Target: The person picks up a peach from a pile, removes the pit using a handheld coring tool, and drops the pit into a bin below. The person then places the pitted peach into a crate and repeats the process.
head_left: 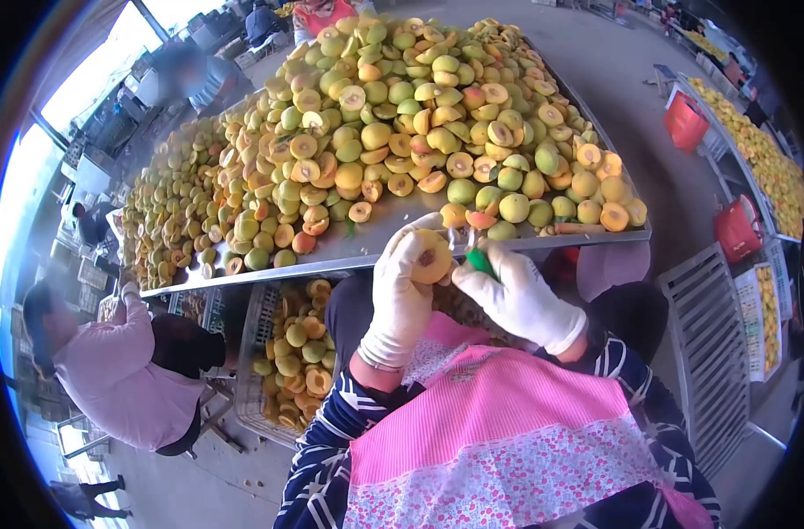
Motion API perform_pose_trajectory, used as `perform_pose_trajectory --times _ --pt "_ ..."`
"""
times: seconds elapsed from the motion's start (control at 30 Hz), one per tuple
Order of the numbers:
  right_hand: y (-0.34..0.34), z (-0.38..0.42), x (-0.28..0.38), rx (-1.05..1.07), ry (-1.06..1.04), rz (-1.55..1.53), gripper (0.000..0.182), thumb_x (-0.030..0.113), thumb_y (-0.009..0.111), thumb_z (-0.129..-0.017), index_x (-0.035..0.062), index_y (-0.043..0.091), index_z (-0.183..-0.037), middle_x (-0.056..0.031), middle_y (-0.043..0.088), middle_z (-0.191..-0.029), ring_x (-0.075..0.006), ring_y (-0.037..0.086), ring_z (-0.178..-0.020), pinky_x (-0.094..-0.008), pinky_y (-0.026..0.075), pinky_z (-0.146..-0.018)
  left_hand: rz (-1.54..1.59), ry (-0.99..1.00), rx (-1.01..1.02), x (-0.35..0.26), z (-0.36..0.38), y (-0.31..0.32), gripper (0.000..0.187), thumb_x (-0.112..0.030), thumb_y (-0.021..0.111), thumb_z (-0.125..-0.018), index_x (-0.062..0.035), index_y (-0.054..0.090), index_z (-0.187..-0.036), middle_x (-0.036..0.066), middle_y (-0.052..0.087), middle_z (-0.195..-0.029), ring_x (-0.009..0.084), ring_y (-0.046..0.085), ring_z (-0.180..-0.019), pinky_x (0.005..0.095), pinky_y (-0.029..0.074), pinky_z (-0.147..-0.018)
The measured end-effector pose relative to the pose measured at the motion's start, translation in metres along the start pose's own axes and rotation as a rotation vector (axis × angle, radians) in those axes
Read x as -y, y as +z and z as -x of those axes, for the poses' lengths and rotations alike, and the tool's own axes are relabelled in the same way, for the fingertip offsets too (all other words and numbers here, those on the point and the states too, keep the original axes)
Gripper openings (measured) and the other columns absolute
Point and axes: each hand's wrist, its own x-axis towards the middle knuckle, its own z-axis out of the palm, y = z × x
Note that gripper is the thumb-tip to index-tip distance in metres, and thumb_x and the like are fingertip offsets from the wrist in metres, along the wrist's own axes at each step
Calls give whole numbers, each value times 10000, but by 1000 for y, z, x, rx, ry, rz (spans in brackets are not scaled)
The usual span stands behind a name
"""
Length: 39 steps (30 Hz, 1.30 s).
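Observation:
My left hand (395, 295), in a white glove, is closed around a halved yellow peach (432, 256) whose cut face shows a brown centre. Close by on the right, my gloved right hand (527, 301) grips a small green-handled tool (479, 262) with a curved metal end. That metal end is near the peach half; whether it touches cannot be made out. Both hands are above the front edge of a metal table (349, 251), just short of a large heap of halved peaches (375, 137).
A plastic crate of peach halves (300, 353) stands below the table, left of my lap. A co-worker in a pale top (124, 375) sits at the left. To the right are a slatted metal rack (706, 353), red buckets (737, 234) and another fruit-covered table (755, 150).

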Motion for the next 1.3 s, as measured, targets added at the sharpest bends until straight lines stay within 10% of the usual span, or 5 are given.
perform_pose_trajectory --times 0.53,0.73,0.83,1.17,1.3 --pt "28 1 19 91 59 -26 406 338 539 -1042 12 543 -1285 -283 703 -963 -464 700 -898 -505 546 -750 -354 297 -128 -16 19 31 546 -442 443 -1107 46 614 -1281 165 703 -1144 208 676 -962 329 547 -900" --pt "22 1 25 160 129 -155 334 255 523 -1071 -32 584 -1232 -156 720 -987 -252 699 -934 -376 522 -869 -399 203 -86 -29 13 38 612 -504 420 -1096 50 650 -1218 157 719 -1060 207 685 -858 322 559 -821" --pt "28 1 8 90 43 -199 414 330 549 -1060 -20 595 -1276 -199 729 -1037 -380 713 -1009 -416 526 -894 -302 139 -57 -29 4 37 660 -542 401 -1087 55 676 -1131 157 726 -982 204 682 -822 313 549 -774" --pt "-15 -13 28 579 743 -678 496 454 495 -1071 54 579 -791 7 456 -554 -104 407 -398 -265 327 -388 -355 147 211 -28 -11 23 653 -497 431 -1074 77 715 -946 178 726 -899 184 627 -670 307 512 -634" --pt "0 -12 7 411 308 -424 492 458 529 -1051 39 590 -801 -10 470 -556 -121 430 -393 -271 331 -388 -473 162 132 -28 -10 27 634 -489 425 -1075 61 723 -974 152 731 -873 160 626 -672 279 498 -629"
